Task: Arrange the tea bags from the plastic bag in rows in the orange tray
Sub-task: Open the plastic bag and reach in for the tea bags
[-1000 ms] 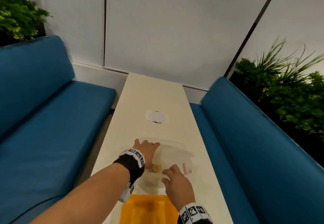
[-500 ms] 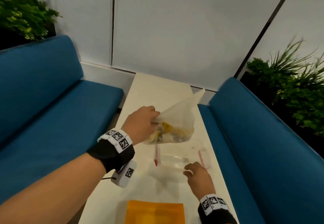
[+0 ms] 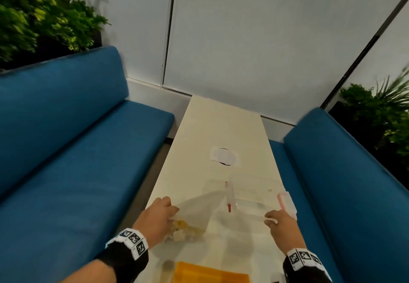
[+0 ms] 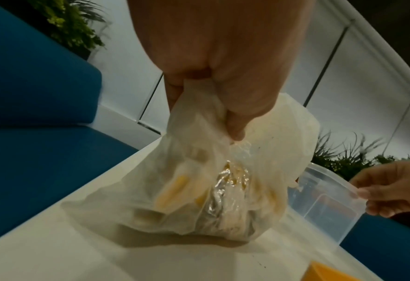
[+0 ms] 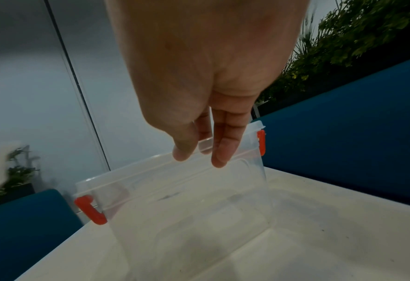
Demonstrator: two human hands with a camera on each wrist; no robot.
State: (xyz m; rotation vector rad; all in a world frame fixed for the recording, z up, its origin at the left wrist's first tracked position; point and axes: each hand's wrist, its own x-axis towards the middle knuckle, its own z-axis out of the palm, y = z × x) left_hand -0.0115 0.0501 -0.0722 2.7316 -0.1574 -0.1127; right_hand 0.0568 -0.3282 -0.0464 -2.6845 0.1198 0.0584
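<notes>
A thin translucent plastic bag (image 3: 189,227) with yellow and white tea bags inside sits on the table, left of centre. My left hand (image 3: 173,211) grips its bunched top; the left wrist view shows the fingers (image 4: 235,117) curled into the bag (image 4: 213,194). The orange tray (image 3: 210,275) lies at the near edge, mostly cut off, with a corner also in the left wrist view (image 4: 338,275). To the right, my right hand (image 3: 269,218) pinches the near rim of a clear empty container (image 3: 250,204) with red clips. The right wrist view shows thumb and fingers (image 5: 219,159) on that rim (image 5: 151,167).
The narrow cream table (image 3: 221,127) runs away to a white wall, with a white round patch (image 3: 224,158) in its middle. Blue benches (image 3: 77,160) (image 3: 343,183) flank both long sides. Green plants stand behind each bench.
The bag, held up in the air half a second ago, has come down onto the table left of the container. My right hand stays at the container's rim.
</notes>
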